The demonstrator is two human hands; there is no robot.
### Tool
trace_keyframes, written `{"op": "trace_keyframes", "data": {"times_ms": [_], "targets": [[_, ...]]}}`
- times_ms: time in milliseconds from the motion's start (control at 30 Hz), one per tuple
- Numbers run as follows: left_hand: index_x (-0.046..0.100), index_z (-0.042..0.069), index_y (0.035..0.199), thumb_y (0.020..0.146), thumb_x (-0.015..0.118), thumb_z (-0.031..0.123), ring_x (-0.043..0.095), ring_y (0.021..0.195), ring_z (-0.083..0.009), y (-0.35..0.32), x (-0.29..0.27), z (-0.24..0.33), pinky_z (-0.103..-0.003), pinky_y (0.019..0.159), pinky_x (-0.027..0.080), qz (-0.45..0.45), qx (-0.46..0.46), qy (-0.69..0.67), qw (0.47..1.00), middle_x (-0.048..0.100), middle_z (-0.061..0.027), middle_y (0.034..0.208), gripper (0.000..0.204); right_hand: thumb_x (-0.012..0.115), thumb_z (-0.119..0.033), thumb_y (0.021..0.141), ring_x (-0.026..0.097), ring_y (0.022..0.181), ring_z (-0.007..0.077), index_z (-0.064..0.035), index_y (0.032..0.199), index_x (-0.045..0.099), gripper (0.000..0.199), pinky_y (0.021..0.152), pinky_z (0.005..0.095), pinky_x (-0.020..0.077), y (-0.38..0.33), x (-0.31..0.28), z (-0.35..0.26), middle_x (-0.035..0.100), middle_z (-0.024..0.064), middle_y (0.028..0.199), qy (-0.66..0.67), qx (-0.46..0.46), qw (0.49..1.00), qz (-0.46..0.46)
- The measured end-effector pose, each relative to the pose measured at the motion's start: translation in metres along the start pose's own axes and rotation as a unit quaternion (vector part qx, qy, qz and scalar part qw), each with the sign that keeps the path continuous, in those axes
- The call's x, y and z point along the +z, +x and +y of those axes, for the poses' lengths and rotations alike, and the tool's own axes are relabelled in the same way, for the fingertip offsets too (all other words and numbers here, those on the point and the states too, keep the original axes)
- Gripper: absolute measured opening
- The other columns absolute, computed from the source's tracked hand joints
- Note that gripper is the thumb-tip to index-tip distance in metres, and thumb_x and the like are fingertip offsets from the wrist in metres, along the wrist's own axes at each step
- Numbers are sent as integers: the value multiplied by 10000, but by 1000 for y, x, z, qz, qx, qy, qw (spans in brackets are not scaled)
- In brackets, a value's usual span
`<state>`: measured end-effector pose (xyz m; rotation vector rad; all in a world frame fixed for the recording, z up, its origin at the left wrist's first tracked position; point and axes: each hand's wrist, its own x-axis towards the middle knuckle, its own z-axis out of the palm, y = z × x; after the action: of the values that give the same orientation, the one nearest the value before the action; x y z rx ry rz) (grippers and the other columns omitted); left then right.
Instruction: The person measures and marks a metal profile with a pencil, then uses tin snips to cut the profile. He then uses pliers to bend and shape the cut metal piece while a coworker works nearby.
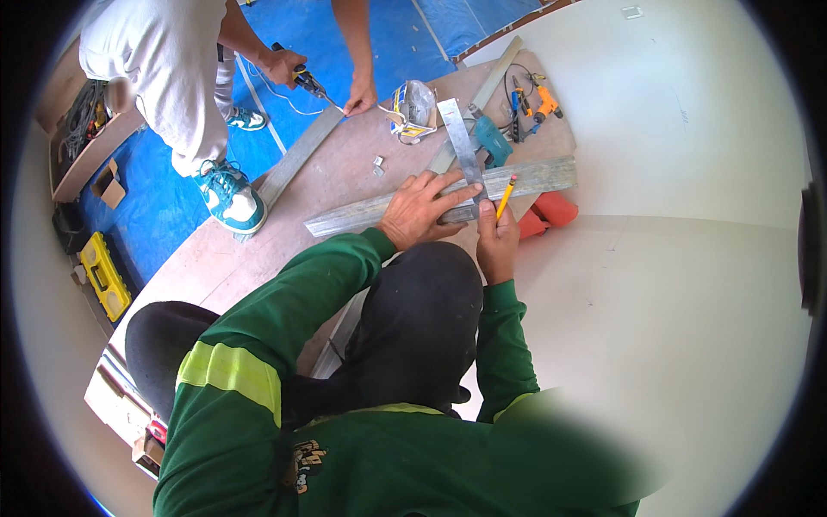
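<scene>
My left hand (419,211) lies over a long grey metal profile (538,176) set crosswise before my knees. Its fingers stretch onto a steel square (463,142) and hold it against the profile, with the thumb along the near edge. The square's blade points away from me across the profile. My right hand (497,246) is closed around a yellow pencil (506,196), upright just right of the blade, and its thumb rests beside the square's near end. Whether the pencil tip touches the profile is hidden.
At the left, a person's shoe (231,198) stands on another grey profile (300,155); their hands work yellow-black snips (307,82) at its end. Beyond my hands are an open bag (415,108), a teal power tool (492,142) and an orange tool (546,103). A wall (689,112) rises right.
</scene>
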<state>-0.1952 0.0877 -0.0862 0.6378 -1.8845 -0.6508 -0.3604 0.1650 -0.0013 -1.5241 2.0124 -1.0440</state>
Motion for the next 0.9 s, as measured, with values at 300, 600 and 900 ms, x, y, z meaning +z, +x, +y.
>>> {"op": "trace_keyframes", "data": {"times_ms": [300,600,900], "targets": [[618,322,1510,701,939,313,612,1116,-299,2,3,-1,-440,966,537,6,1,8,1000,603,-46,1428,870,564,-279,1119,555,750,133,34,1169,680,338,679,335,469,0,-2,3,664,51,858,-18,-12,1000,15],[635,336,1498,687,942,307,621,1081,-284,6,8,-2,-424,923,557,7,-4,8,1000,616,-34,1414,868,552,-292,1127,510,730,96,26,1193,678,348,653,303,434,3,-4,8,622,18,840,0,6,1000,11],[634,330,1501,712,916,289,617,1087,-303,13,11,-6,-429,950,558,-6,-20,7,1000,613,-45,1431,838,570,-298,1129,428,691,36,-16,1132,672,300,593,247,337,14,-3,13,529,-59,789,2,-28,999,17]]}}
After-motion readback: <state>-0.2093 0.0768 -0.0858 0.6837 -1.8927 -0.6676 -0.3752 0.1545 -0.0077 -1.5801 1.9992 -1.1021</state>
